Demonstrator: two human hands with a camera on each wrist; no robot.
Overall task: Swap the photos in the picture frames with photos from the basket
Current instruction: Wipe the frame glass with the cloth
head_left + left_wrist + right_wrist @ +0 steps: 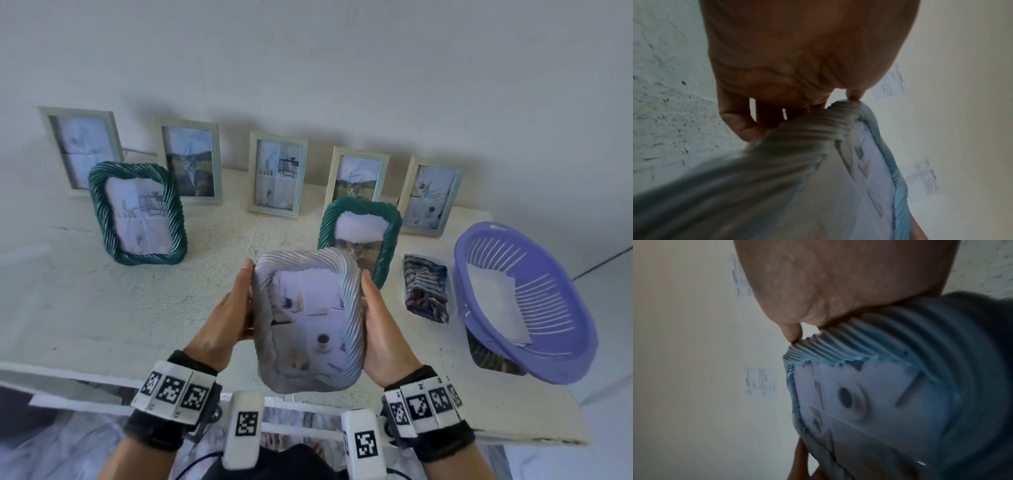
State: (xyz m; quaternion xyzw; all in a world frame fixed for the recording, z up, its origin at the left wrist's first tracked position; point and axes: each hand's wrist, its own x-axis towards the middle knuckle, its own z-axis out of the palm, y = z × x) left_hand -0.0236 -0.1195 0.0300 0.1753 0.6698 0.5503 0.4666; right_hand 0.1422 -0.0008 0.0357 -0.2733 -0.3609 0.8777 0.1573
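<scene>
I hold a light grey ribbed picture frame above the table's front edge, its photo facing up at me. My left hand grips its left side, thumb along the rim and fingers behind. My right hand grips the right side the same way. In the left wrist view the ribbed frame runs under my left hand. The right wrist view shows my right hand on the frame, photo visible. The purple basket at the right holds white photos.
Two dark green ribbed frames stand on the white table. Behind them several pale wooden frames lean along the wall. A striped folded cloth lies left of the basket.
</scene>
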